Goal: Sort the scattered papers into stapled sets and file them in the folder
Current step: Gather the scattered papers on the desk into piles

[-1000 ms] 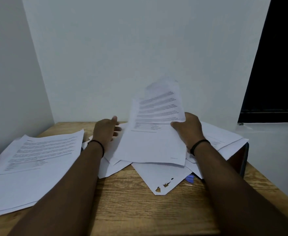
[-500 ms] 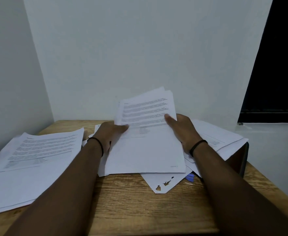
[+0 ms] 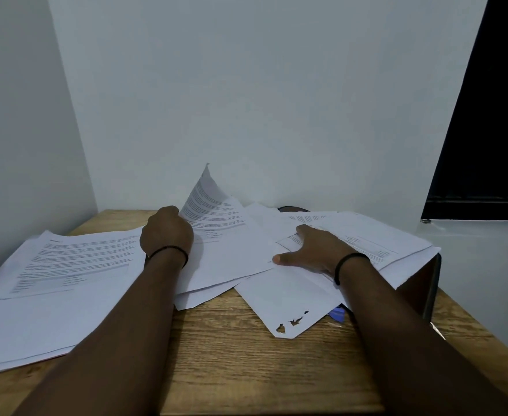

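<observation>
Wooden desk (image 3: 246, 355) under my two arms, each wrist wearing one black band. My left hand (image 3: 166, 232) is curled round the edge of one printed sheet (image 3: 213, 211), lifting its far corner upright off the loose pile (image 3: 276, 295) in the middle. My right hand (image 3: 312, 250) lies flat, fingers spread, pressing the sheets on the right. A second, tidier stack (image 3: 57, 280) sits at the desk's left side. One torn sheet (image 3: 288, 322) pokes toward me, with something blue (image 3: 337, 314) under it.
</observation>
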